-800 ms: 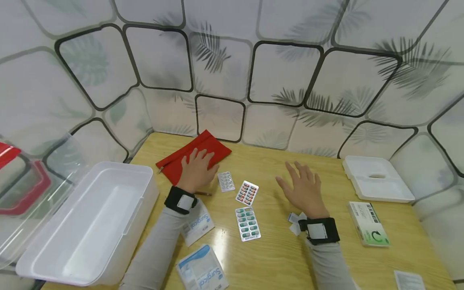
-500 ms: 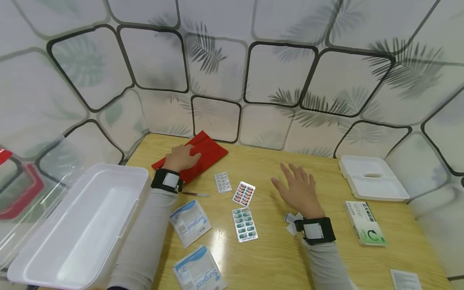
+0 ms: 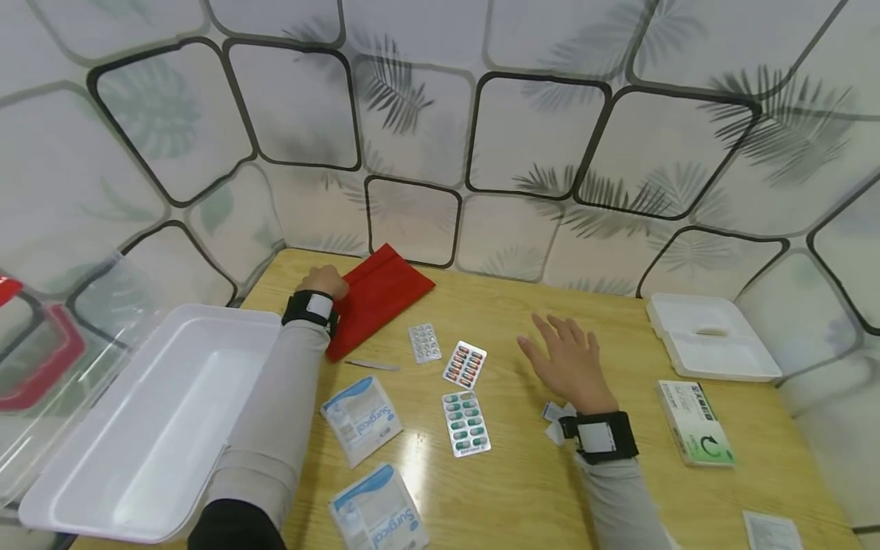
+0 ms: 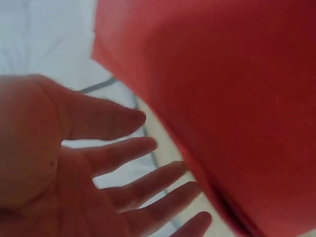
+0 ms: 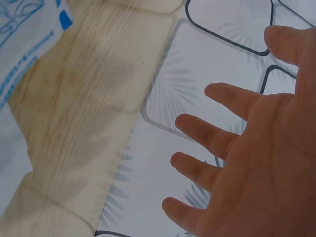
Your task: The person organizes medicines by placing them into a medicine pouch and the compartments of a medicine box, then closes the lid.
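Note:
At the left end of the red pouch (image 3: 388, 294) is my left hand (image 3: 323, 283), its fingers mostly hidden in the head view. The left wrist view shows that hand (image 4: 94, 163) with fingers extended beside the edge of the red pouch (image 4: 212, 89); whether the fingertips touch it, I cannot tell. My right hand (image 3: 567, 363) has its fingers spread and holds nothing, a small blue-and-white packet (image 3: 555, 416) partly beneath its wrist. In the right wrist view the hand (image 5: 252, 143) is empty, with blue-printed white wrapping (image 5: 24, 54) at the left.
Several blister packs (image 3: 466, 424) lie mid-table, beside slim tweezers (image 3: 371, 365) and two Surgical packets (image 3: 362, 420). A white bin (image 3: 158, 420) stands left, its clear lid alongside. At the right are a white tray (image 3: 729, 355), a green-and-white box (image 3: 696, 424) and a flat packet (image 3: 771, 531).
My left hand has slid left across the pouch to its left end, uncovering the pouch, the tweezers and a Surgical packet. The right hand has barely moved.

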Motion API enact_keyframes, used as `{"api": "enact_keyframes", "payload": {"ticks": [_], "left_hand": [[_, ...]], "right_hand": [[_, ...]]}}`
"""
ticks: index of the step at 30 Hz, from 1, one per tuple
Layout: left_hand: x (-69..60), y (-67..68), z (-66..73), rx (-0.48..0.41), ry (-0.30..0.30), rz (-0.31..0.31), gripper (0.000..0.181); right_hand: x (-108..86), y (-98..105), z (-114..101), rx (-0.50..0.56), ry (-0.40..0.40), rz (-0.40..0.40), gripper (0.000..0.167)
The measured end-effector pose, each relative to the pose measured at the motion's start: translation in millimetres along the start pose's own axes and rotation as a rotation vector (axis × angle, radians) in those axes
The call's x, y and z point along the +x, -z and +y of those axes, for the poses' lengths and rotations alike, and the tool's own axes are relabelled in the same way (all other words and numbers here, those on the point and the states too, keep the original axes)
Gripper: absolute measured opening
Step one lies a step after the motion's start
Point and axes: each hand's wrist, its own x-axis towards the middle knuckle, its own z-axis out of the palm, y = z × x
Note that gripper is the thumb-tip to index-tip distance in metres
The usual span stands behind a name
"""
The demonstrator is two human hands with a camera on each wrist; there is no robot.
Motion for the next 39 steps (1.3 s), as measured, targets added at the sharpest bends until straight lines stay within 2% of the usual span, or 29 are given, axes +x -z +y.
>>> {"api": "enact_keyframes", "payload": {"ticks": [4, 11, 19, 24, 28, 32, 36, 39], "left_hand": [[5.9, -5.2, -1.8, -0.001, 0.036, 0.054, 0.050], [4.2, -12.8, -5.6, -0.014, 0.053, 0.130, 0.049], [8.2, -13.5, -10.4, 0.000, 0.059, 0.137, 0.051], [6.0, -9.2, -7.3, 0.004, 0.049, 0.163, 0.047], [-2.9, -1.1, -1.5, -0.002, 0.035, 0.192, 0.045], [-14.4, 11.1, 10.6, -0.005, 0.008, 0.199, 0.036], [-29.8, 24.5, 24.2, -0.022, -0.042, 0.233, 0.024], [-43.2, 33.7, 35.1, -0.026, -0.114, 0.269, 0.015]], "right_hand": [[0.9, -0.5, -0.2, 0.002, -0.003, -0.014, 0.073], [0.6, -3.0, 0.7, 0.009, 0.000, -0.020, 0.075], [2.1, -3.2, -0.7, 0.007, 0.004, -0.026, 0.072], [1.9, -2.5, 0.1, -0.005, -0.009, -0.021, 0.071], [1.4, -2.8, 1.0, -0.013, -0.006, -0.019, 0.072], [1.0, -2.7, 0.1, -0.010, 0.001, -0.022, 0.072], [1.3, -2.7, -2.4, -0.012, 0.013, -0.022, 0.073], [1.3, -2.8, -4.3, -0.013, 0.025, -0.019, 0.073]]}}
